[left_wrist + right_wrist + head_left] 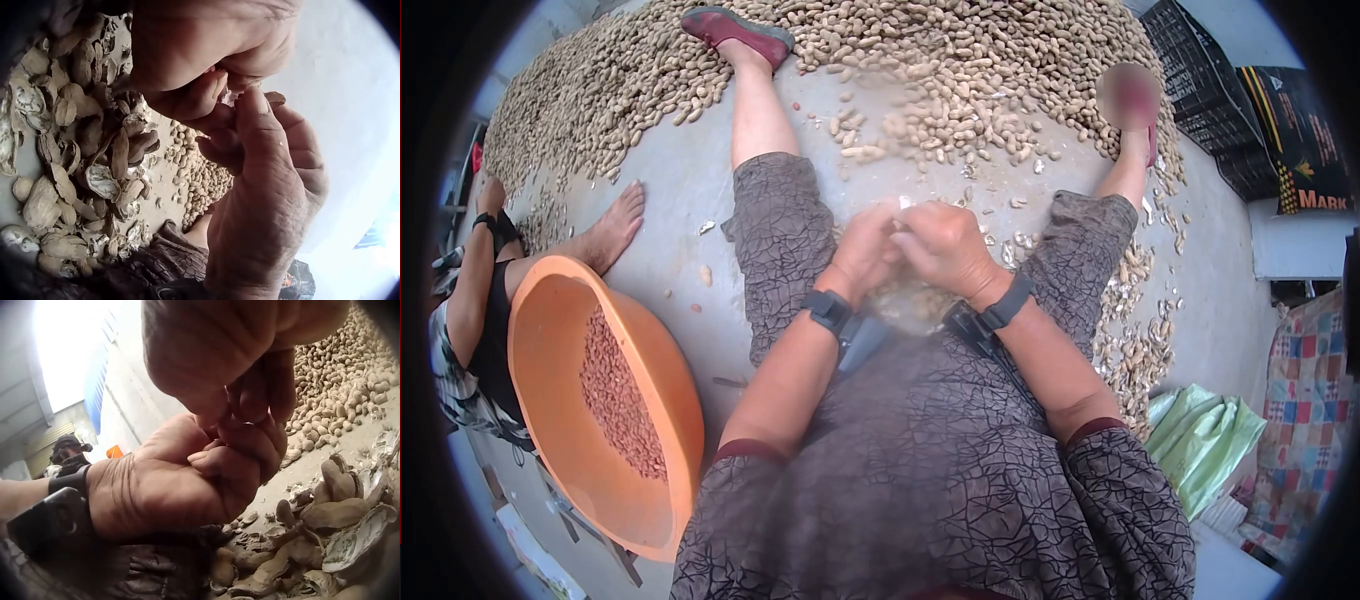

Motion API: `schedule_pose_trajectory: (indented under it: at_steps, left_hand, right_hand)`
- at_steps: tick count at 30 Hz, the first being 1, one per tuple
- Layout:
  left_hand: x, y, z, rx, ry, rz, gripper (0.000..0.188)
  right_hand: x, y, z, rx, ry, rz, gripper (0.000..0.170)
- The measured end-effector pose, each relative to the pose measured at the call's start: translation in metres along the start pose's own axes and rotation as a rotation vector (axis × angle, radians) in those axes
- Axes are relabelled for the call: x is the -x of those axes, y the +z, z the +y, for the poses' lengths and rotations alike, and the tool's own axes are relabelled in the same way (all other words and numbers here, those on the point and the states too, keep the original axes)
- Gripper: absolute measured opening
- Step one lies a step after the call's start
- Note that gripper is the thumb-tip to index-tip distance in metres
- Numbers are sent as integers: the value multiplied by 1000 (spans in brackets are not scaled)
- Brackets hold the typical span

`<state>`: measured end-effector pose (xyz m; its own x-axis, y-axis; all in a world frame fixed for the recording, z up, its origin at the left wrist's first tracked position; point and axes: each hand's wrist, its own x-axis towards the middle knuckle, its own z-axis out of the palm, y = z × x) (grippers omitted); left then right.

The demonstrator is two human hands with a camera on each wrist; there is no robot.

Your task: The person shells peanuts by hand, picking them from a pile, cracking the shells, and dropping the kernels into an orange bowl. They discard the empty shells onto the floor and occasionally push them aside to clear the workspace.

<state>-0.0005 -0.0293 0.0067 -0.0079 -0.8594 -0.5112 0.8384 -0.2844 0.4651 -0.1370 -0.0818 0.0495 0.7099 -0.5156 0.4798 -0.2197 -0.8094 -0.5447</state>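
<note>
Both hands meet in front of the lap, fingertips together. The right hand [950,248] pinches a peanut between thumb and curled fingers; a brown bit of its shell [275,99] shows past the thumb tip in the left wrist view. The left hand [863,255] curls its fingers round the same peanut from the other side, so most of it is hidden. In the right wrist view, the left hand [181,478] lies below the right hand [231,356], their fingers overlapping. Broken peanut shells [81,156] lie heaped beneath the hands.
A large heap of unshelled peanuts [960,60] spreads ahead. At left stands an orange basin [540,330] with shelled red peanuts [615,400], beside another person's bare foot [622,215]. At right are a black crate [1200,80], a printed bag [1295,130] and a green sack [1205,440].
</note>
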Motion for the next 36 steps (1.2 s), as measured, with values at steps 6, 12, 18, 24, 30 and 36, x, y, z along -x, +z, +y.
schedule_pose_trajectory:
  at_steps: [6, 12, 18, 24, 30, 36]
  left_hand:
    - [-7, -11, -1, -124, 25, -145, 13]
    - [-2, -2, 1, -173, 26, -151, 15]
    - [2, 2, 1, -258, 33, -26, 16]
    - [-2, -6, 10, -396, 92, 102, 16]
    - [16, 4, 19, -288, 174, 72, 19]
    - [18, 11, -6, -313, 36, -38, 15]
  right_hand:
    - [4, 3, 16, -473, 601, 16, 12]
    - [6, -11, 28, -993, 933, -65, 11]
    - [8, -11, 31, -1118, 969, -93, 13]
    - [14, -7, 47, -1054, 974, -116, 17]
    - [16, -10, 48, -1128, 1008, -105, 14]
    - [12, -9, 36, -1034, 950, -32, 10]
